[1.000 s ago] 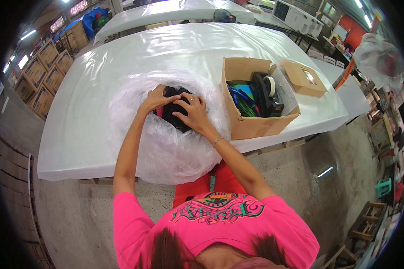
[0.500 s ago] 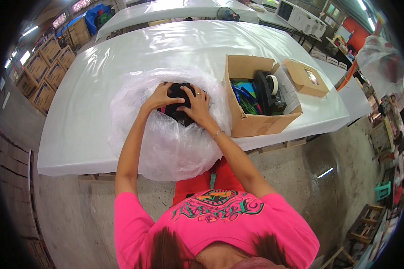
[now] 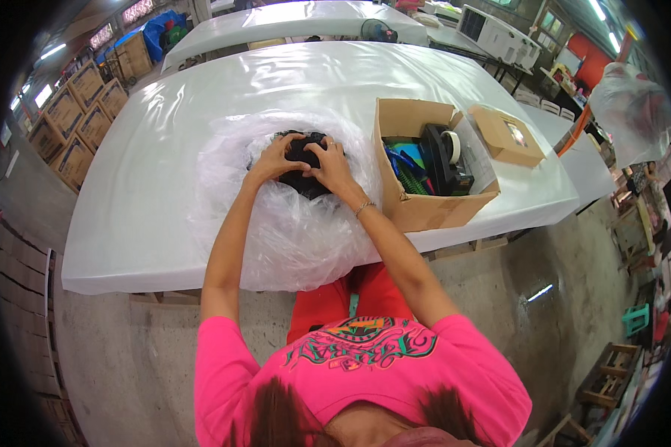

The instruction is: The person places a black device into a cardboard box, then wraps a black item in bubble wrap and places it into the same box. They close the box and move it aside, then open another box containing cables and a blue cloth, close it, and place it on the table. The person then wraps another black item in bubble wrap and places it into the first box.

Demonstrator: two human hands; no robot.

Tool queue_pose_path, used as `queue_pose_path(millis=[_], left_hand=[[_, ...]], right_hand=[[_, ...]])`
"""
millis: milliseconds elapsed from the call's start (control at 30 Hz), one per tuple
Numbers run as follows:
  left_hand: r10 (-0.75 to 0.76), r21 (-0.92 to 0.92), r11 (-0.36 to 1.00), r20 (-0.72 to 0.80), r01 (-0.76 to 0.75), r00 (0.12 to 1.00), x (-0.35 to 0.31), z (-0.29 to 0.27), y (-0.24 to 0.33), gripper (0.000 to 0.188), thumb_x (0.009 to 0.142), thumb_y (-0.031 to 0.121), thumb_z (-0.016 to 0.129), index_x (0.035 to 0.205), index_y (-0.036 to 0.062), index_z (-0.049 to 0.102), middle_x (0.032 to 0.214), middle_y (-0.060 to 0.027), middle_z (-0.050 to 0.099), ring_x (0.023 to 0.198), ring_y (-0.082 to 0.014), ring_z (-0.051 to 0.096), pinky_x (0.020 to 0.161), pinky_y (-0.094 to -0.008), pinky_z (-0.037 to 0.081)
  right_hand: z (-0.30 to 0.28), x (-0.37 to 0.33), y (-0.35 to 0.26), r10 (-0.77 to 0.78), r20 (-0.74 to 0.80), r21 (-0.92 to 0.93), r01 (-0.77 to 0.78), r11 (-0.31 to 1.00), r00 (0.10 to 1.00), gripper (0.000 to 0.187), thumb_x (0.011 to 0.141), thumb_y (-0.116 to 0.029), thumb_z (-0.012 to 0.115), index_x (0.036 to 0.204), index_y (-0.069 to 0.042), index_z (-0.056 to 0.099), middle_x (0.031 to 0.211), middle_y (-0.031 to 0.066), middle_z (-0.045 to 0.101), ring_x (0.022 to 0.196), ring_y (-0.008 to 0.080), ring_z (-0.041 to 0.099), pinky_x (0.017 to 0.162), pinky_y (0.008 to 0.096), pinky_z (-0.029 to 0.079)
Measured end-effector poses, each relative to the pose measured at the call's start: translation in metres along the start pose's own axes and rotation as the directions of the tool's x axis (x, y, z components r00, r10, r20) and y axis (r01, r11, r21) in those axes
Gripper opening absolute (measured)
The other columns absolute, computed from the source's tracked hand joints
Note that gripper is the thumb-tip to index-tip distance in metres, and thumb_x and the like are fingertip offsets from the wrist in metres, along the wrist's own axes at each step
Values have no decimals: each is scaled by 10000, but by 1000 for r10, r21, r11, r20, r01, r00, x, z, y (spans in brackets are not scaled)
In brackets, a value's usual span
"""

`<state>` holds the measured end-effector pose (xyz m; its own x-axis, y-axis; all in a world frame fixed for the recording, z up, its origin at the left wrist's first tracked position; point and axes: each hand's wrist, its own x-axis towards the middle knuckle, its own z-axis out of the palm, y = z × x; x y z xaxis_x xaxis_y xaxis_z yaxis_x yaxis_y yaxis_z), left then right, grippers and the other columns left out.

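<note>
A large clear plastic bag lies spread on the white-covered table, its rim pushed open around a black bundle. The bundle looks soft and crumpled, like black plastic or cloth; what it contains is hidden. My left hand grips its left side with curled fingers. From the right, my right hand holds it the same way, and the two thumbs nearly meet over the middle.
Right of the bag stands an open cardboard box with a black tape dispenser and pens inside. A flat brown box lies beyond it. Stacked cartons rise at the far left; a fan is at the back.
Both hands have shifted slightly right and drawn closer together over the black bundle. The plastic around it has moved a little, and more of it shows left of the bundle.
</note>
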<state>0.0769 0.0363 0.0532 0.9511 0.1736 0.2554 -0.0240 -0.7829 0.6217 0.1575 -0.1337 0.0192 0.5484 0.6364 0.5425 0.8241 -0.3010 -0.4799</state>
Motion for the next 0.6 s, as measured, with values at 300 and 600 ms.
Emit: queue_pose_path(millis=[300,600], left_hand=[[35,-112,993,21,-33,999,-17,-9,14,537,623,280,844,1083,109,627,968,-72,505,893,-204,525,819,-328,456],[96,-134,986,-9,-97,995,-24,-21,17,507,696,277,797,1136,108,610,1008,-77,527,909,-202,536,842,-342,453]], right_hand=[[-14,-6,-16,68,45,80,-72,994,997,567,581,-161,865,1063,-72,579,1169,184,440,1084,393,451,906,449,432],[-16,-2,-22,8,8,288,-9,957,1000,518,632,-181,841,1080,-78,603,1147,204,499,1073,394,471,932,446,410]])
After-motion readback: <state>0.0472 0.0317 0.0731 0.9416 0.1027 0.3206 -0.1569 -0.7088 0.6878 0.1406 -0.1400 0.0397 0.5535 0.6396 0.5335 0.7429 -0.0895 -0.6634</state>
